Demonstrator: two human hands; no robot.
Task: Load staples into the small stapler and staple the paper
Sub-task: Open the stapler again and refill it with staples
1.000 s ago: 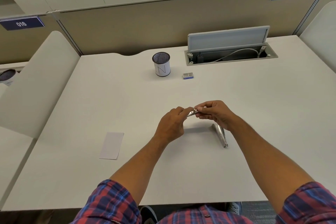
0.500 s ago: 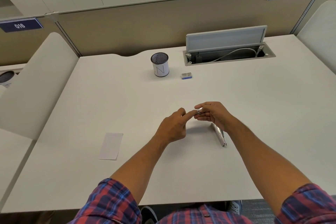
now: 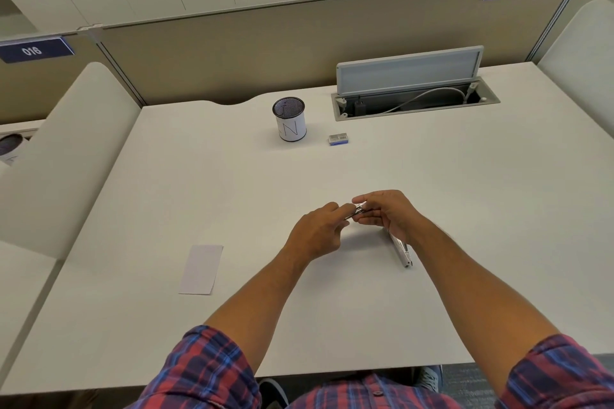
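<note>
1. The small stapler (image 3: 400,247) is in your right hand (image 3: 390,214). It looks swung open: one white part sticks out below your palm, down toward the worktop (image 3: 465,209). A shiny metal part (image 3: 358,209) pokes out between your two hands.
2. It looks light and hard, so it should be easy to lift. The metal may be slick, so it could slip. Hold the body by its long sides, and keep your fingers off the hinge and the end where staples come out.
3. A strip of staples would be thin and could snap, so pinch it gently by its sides. I cannot tell if you have one now; it is too small to see.
4. Your right hand is curled around the stapler from above.
5. Your left hand (image 3: 315,232) has bent fingers, and its fingertips pinch the shiny metal end.
6. Both arms reach forward, and your hands meet near the middle of the worktop.
7. The paper (image 3: 201,269) lies flat to your left, well apart from your hands.
8. The little staple box (image 3: 338,139) sits far back, just beside the mesh cup (image 3: 289,119).
</note>
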